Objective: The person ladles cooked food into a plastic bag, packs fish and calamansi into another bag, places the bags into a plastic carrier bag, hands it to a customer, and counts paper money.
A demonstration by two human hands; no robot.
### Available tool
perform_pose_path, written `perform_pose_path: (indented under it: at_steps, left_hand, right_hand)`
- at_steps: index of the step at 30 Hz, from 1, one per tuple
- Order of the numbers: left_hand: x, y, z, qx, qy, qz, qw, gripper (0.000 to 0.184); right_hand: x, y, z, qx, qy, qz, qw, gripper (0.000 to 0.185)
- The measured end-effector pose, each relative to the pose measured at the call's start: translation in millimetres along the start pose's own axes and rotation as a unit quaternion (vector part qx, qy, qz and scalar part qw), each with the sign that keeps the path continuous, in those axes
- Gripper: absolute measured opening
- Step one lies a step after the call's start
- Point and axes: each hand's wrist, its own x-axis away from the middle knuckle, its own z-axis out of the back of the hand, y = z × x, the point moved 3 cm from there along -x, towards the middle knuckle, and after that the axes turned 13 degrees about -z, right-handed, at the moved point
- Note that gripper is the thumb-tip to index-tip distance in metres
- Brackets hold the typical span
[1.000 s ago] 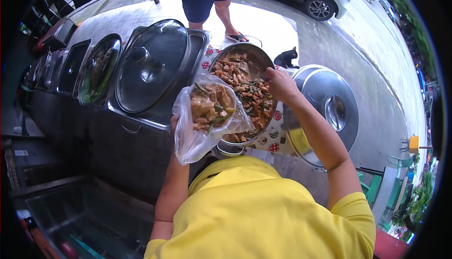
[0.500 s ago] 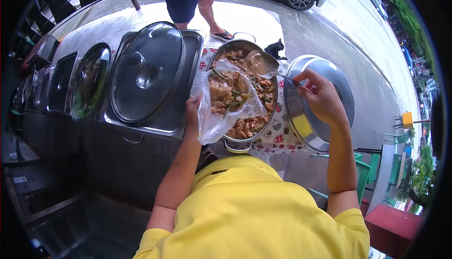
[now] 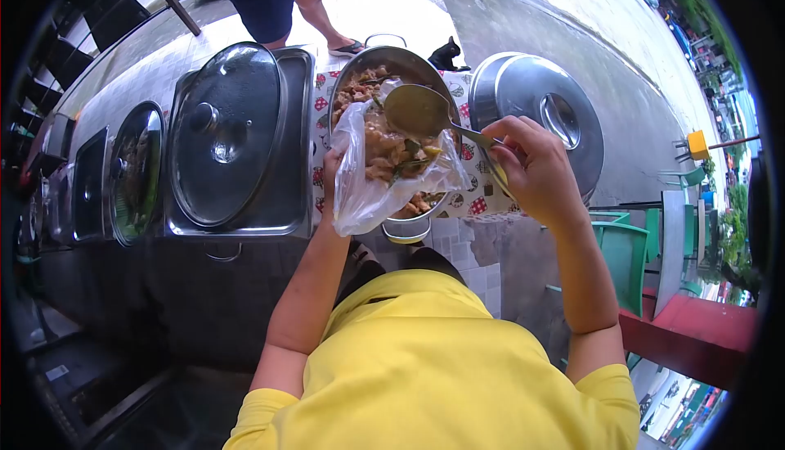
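Right hand [image 3: 531,164]: thumb and fingers pinch the handle of a ladle [image 3: 419,112]; its bowl, coated brownish, sits above the mouth of a clear plastic bag [image 3: 358,200]. Contact between bowl and food cannot be told. Left hand [image 3: 331,173]: grips the bag at its left side, fingers partly hidden by the plastic. Bag is open, holds chunky food [image 3: 391,155] with green pieces, and is held over an oval steel pot [image 3: 406,60]. Pot contains similar food, visible at its far left and near end; it stands on a cloth-covered table [image 3: 481,205]. Left of pot: steel tray [image 3: 298,135] with an oval glass lid [image 3: 221,180]. Right: large steel lid [image 3: 582,164]. Black cat [image 3: 446,56] beyond, far side.
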Motion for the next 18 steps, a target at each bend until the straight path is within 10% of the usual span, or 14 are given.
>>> perform_pose_path:
  at_steps: [5,10,18]
  left_hand:
    - [28,2,-5,-0.015,0.08,-0.104,0.991,0.054]
    - [69,-6,-20,-0.006,0.155,-0.195,0.969,0.054]
    - [148,-29,7,-0.094,0.165,-0.369,0.91,0.03]
  right_hand:
    - [-17,30,0,-0.115,-0.08,-0.123,0.982,0.016]
    - [-28,43,-36,-0.019,0.107,0.081,0.991,0.017]
    - [-60,117,-117,0.053,0.045,0.078,0.995,0.02]
